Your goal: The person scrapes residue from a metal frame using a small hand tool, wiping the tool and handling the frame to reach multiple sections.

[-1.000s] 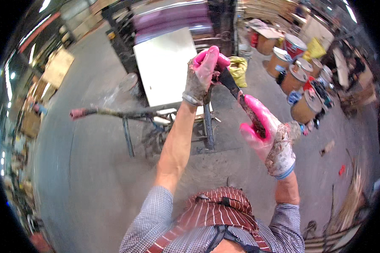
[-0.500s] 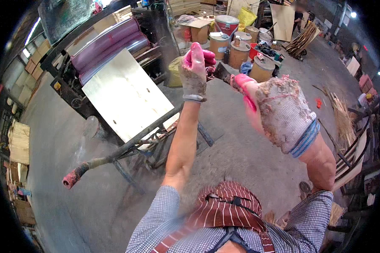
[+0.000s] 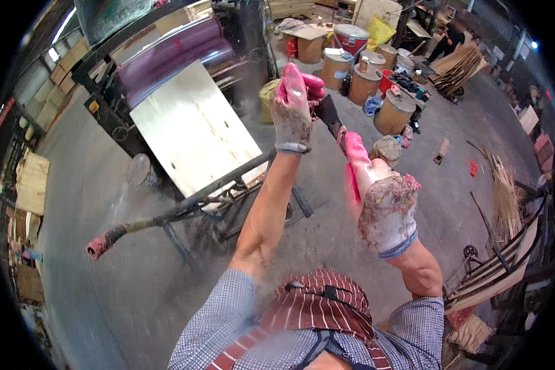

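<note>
Gloves [image 3: 293, 108] [image 3: 376, 197] hiding grip — dark tool [image 3: 328, 116] barely visible.

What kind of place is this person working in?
Most likely a plywood or veneer workshop. A pale wood sheet lies at a big roller machine, thin strips of wood are piled on the concrete floor, and round drums stand nearby.

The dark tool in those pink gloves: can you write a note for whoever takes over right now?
Left hand, in a dirty pink-palmed work glove, grips the upper end of the dark flat-bladed tool, held raised in front of the person.
Right hand, gloved alike, closes round its lower end.
Pale plywood sheet lies on the dark metal stand beneath, untouched.
Brown cardboard drums stand beyond.
Whether any work on the sheet is done cannot be told.
</note>
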Available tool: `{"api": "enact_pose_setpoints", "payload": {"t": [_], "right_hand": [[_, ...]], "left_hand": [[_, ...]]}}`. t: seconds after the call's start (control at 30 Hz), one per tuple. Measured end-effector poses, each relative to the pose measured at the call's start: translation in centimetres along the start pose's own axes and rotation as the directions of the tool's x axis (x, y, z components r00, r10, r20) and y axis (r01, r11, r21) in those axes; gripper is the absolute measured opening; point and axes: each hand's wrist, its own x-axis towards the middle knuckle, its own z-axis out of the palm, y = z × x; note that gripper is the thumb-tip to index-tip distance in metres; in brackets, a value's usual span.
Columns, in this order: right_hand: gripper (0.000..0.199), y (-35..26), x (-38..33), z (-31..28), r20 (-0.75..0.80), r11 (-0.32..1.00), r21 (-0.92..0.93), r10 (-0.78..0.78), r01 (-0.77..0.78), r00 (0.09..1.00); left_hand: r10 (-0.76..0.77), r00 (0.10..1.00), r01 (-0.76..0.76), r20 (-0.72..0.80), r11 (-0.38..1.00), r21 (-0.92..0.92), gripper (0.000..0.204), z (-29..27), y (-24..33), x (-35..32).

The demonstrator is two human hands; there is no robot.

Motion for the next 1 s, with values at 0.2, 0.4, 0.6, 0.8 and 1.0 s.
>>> {"api": "enact_pose_setpoints", "payload": {"t": [0.2, 0.4, 0.6, 0.8, 1.0], "right_hand": [[0.049, 4.7, 0.3, 1.9, -0.041, 0.990, 0.057, -0.124, 0.126, 0.991], [0.033, 10.1, 2.0, 4.9, -0.104, 0.928, 0.199, -0.299, 0.315, 0.948], [0.041, 12.1, 5.5, 8.6, -0.206, 0.658, 0.685, -0.236, 0.312, 0.950], [0.040, 12.6, 5.0, 6.1, -0.013, 0.524, 0.848, -0.135, 0.082, 0.991], [0.038, 14.3, 6.0, -1.5, 0.342, 0.475, 0.863, -0.301, -0.171, 0.890]], "left_hand": [[0.107, 0.992, -0.104, -0.065, 0.993, 0.058, 0.066, -0.1, -1.0, 0.4], [0.027, 0.999, -0.028, -0.038, 0.999, -0.021, 0.066, -1.5, -2.9, 1.4], [0.161, 0.982, -0.126, 0.100, 0.949, -0.291, 0.073, -2.7, -3.0, 1.7], [0.051, 0.998, -0.062, -0.043, 0.955, -0.289, 0.070, -2.6, -1.9, 0.6], [0.111, 0.993, -0.101, 0.032, 0.969, -0.224, 0.073, -2.6, -1.9, 0.4]]}}
